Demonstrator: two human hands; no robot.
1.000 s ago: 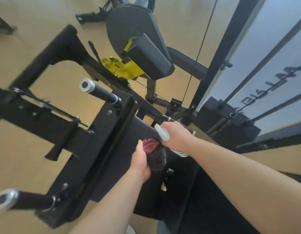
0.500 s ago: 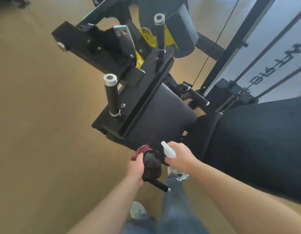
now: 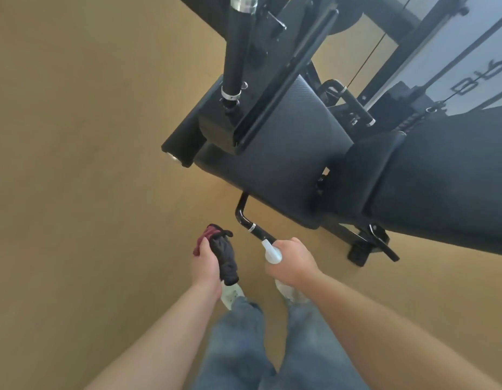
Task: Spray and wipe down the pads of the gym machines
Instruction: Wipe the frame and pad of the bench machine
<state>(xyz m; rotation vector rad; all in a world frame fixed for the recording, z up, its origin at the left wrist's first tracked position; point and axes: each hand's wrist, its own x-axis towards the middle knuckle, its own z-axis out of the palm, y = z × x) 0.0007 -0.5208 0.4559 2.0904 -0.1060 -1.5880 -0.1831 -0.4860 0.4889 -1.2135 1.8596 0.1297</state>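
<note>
My left hand (image 3: 205,266) grips a bunched dark red and black cloth (image 3: 226,256), held low in front of me and clear of the machine. My right hand (image 3: 293,261) is closed around a spray bottle with a white nozzle (image 3: 271,250) that points up and left. Above both hands is the machine's black textured seat pad (image 3: 286,153). A second, narrower black pad (image 3: 368,170) sits to its right, and a long black back pad (image 3: 455,187) runs off the right edge. Neither hand touches a pad.
A black bent handle bar (image 3: 245,218) sticks out below the seat pad, just above my right hand. A thick black post with a chrome cap (image 3: 237,52) rises at the top. Cables and frame bars (image 3: 413,46) cross the upper right. Tan floor (image 3: 89,164) spreads to the left.
Both hands have drawn back from the seat pad toward my body and now hang lower. The view has tipped down, showing my legs and shoes.
</note>
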